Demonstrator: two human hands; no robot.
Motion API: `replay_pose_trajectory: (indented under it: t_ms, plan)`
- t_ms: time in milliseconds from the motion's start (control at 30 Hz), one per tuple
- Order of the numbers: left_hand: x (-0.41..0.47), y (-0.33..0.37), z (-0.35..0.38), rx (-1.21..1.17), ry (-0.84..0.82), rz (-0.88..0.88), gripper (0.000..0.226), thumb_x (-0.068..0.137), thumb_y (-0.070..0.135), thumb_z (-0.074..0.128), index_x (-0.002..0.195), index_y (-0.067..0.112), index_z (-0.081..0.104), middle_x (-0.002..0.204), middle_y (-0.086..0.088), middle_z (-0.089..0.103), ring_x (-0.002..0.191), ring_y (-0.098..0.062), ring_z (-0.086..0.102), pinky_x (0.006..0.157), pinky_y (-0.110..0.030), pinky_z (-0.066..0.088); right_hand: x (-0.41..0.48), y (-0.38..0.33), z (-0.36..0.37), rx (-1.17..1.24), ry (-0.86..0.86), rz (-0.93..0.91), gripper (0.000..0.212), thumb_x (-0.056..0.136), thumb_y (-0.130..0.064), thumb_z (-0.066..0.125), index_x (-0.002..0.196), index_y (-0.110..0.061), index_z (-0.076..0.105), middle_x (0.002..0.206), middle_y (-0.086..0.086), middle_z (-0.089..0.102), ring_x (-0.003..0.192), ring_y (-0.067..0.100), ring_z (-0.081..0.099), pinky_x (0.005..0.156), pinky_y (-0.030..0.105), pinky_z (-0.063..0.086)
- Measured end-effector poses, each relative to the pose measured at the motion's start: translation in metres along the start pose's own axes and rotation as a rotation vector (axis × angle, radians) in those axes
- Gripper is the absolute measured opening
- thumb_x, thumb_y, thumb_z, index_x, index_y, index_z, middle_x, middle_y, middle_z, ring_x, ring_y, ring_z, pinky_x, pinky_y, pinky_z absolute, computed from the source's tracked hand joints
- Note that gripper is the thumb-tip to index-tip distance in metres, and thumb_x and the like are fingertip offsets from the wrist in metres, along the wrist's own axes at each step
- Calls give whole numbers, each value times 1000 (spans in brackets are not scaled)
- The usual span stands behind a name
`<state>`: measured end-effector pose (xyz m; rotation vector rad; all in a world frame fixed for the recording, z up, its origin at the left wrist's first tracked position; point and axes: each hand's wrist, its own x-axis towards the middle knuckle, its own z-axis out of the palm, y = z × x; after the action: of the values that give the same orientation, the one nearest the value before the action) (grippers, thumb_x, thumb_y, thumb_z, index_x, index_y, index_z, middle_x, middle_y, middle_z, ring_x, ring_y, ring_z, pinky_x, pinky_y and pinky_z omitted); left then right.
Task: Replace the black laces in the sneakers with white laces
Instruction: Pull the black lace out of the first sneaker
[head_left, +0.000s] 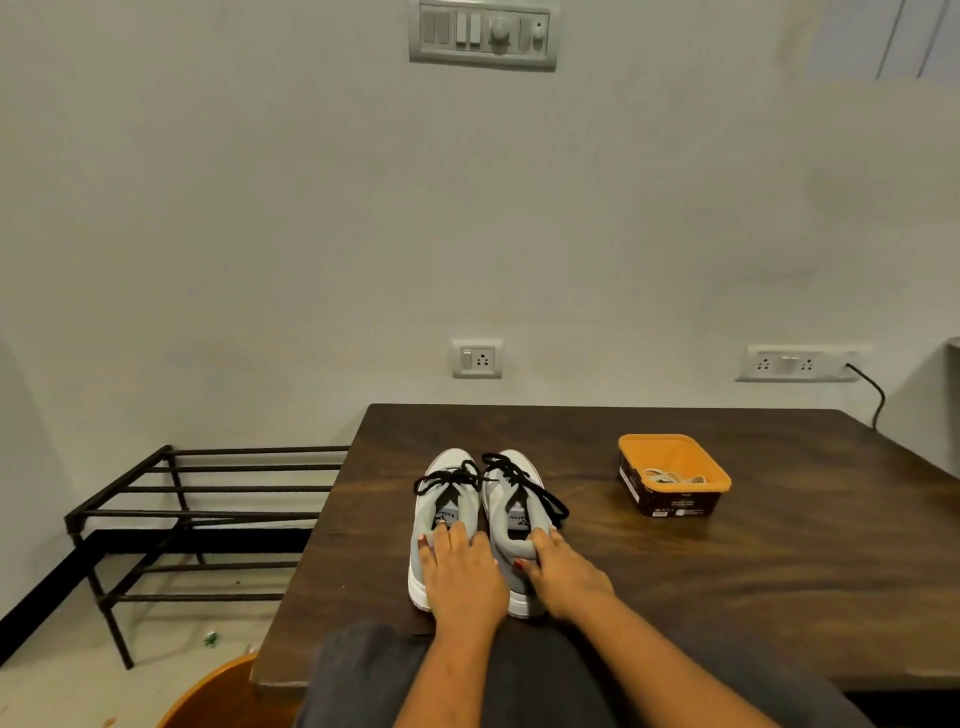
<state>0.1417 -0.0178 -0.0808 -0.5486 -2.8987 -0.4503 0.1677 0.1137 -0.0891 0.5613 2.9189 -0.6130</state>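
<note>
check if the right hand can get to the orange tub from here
Probably yes: the right hand grips the right sneaker, and only bare table lies between it and the orange tub.

Pale wall (260, 208), dark wooden table (779, 571), metal rack (171, 514)
</note>
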Motion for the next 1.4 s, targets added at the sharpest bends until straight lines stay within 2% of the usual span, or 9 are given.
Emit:
replay_pose_trajectory:
  t_ms: [167,267,433,600,800,900,1033,1200,1400]
  plan:
    - [9,3,7,28,-11,38,29,40,29,88,60,27,66,74,0,65,76,-27,66,73,-50,55,-5,5,-3,-17,17,-62,36,96,-50,39,125,-28,39,139,4,39,119,30,50,91,41,45]
    - [17,1,6,155,-4,66,8,59,25,64,58,33,67,69,2,61,67,-23,64,74,-47,49,-9,10,-12,-9,11,-128,39,94,-58,37,122,-31,44,131,3,39,119,29,48,91,38,44]
    - [39,-2,5,328,-69,-12,37,96,21,31,127,35,47,124,1,53,120,-26,43,101,-43,24,-2,15,-37,-11,-10,-195,41,93,-65,30,109,-37,55,119,2,50,117,25,48,89,37,44]
    - [59,-9,-1,365,-124,-43,48,96,20,36,140,39,31,131,5,53,126,-25,41,103,-41,23,37,13,-68,91,159,-199,20,92,-48,51,107,-35,54,109,-6,62,106,22,58,84,37,51]
    - [76,-4,5,357,-153,-112,43,96,20,34,135,37,40,134,3,45,126,-24,37,103,-45,20,82,17,-58,196,73,-146,40,87,-38,65,125,-28,58,124,-1,63,113,19,58,92,32,50]
    - [80,11,10,187,-55,-22,32,97,35,36,125,32,51,133,5,40,125,-19,36,102,-44,15,85,17,-45,344,163,-148,24,86,-22,69,110,-22,67,108,-2,68,93,10,62,81,20,48]
    - [92,20,25,-187,-119,44,33,97,30,44,129,24,48,126,1,54,116,-17,50,95,-29,39,80,18,-40,422,200,-201,13,84,-14,70,95,-22,70,85,-14,64,73,-6,56,66,3,42]
    - [101,14,42,-398,-109,58,41,94,18,52,135,24,50,128,0,53,119,-17,48,100,-24,36,80,23,-51,484,142,-202,15,82,-10,72,79,-24,67,65,-13,58,59,-2,52,59,5,41]
    - [98,13,54,-544,-25,26,39,88,8,54,122,28,58,120,8,60,116,-13,52,99,-32,44,81,31,-65,474,190,-217,9,86,-16,70,79,-21,70,71,-15,60,66,-3,53,59,4,39]
